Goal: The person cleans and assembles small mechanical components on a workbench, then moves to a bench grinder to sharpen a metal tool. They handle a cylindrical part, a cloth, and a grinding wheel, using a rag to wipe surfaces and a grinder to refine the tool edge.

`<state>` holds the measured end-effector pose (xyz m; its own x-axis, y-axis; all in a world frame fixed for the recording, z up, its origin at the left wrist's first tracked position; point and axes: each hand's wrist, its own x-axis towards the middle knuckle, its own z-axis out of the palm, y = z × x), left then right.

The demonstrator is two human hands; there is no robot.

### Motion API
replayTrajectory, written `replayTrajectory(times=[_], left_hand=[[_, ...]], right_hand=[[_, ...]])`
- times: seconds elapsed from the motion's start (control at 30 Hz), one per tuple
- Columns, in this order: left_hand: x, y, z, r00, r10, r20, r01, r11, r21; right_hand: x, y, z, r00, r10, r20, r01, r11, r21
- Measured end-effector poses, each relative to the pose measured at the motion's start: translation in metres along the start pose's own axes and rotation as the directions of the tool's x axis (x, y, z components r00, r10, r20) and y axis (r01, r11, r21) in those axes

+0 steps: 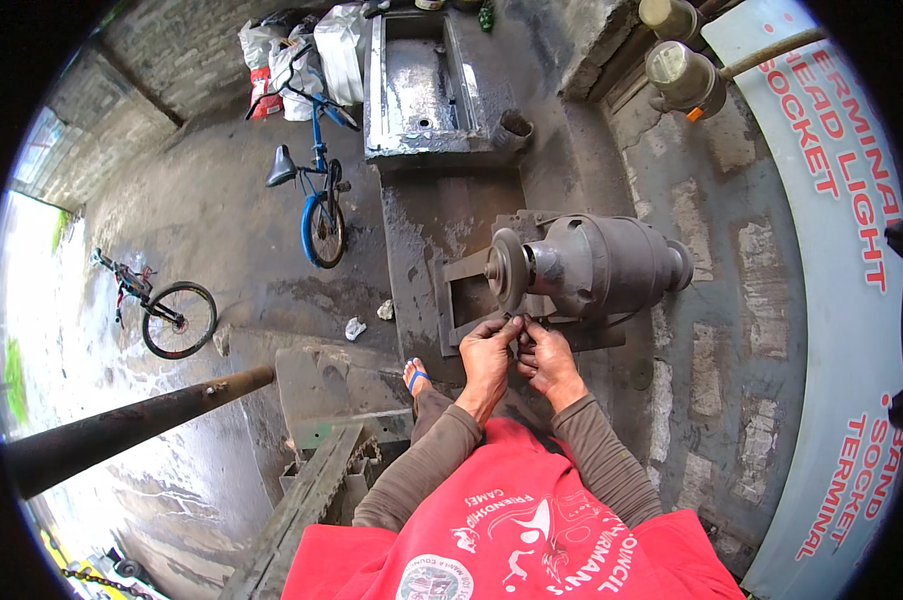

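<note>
- A small dark piece (517,338) sits between the fingertips of both hands, in front of the person's body and just below the wheel; it is too small and too covered to tell its kind.
- The left hand (487,360) pinches it between thumb and bent fingers.
- The right hand (548,362) grips it from the other side, fingers curled in, the two hands' fingertips close together.
- Just beyond the fingertips stands a round, worn wheel (509,270), mounted on the left end of a dusty grey motor (611,265).
- A flat metal frame (463,290) lies to the left of the wheel, near the left hand.
- Nearer the person are brown sleeves (426,470) and a red shirt (531,460); a foot (417,376) in a blue-strapped sandal shows left of the left hand.
- Farther ahead is a grimy rectangular basin (426,147), with white sacks (341,55) on its left.
- A blue bicycle (318,150) stands left of the basin; a second bicycle (136,285) is farther left.
- A pale blue signboard (831,300) with red lettering curves along the right.
</note>
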<state>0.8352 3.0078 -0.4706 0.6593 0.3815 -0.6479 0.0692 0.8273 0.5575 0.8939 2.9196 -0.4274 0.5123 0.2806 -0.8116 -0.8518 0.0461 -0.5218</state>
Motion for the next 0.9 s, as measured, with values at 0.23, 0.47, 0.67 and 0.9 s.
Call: replayTrajectory(times=[0.23,0.47,0.67,0.9], left_hand=[[-0.004,0.004,-0.006,0.997,-0.003,0.080,0.000,1.000,0.029],[-0.019,0.031,-0.026,0.981,-0.061,0.185,0.041,0.993,0.109],[-0.015,0.072,-0.045,0.947,-0.150,0.283,0.039,0.931,0.362],[0.001,0.074,-0.034,0.973,-0.099,0.208,0.061,0.981,0.186]], right_hand=[[-0.015,-0.005,-0.012,0.993,-0.111,0.045,0.115,0.989,-0.097],[-0.022,0.006,-0.025,0.908,-0.410,0.090,0.417,0.855,-0.309],[-0.020,0.002,-0.016,0.888,-0.447,0.104,0.442,0.773,-0.455],[-0.021,-0.001,-0.010,0.872,-0.475,0.117,0.466,0.734,-0.495]])
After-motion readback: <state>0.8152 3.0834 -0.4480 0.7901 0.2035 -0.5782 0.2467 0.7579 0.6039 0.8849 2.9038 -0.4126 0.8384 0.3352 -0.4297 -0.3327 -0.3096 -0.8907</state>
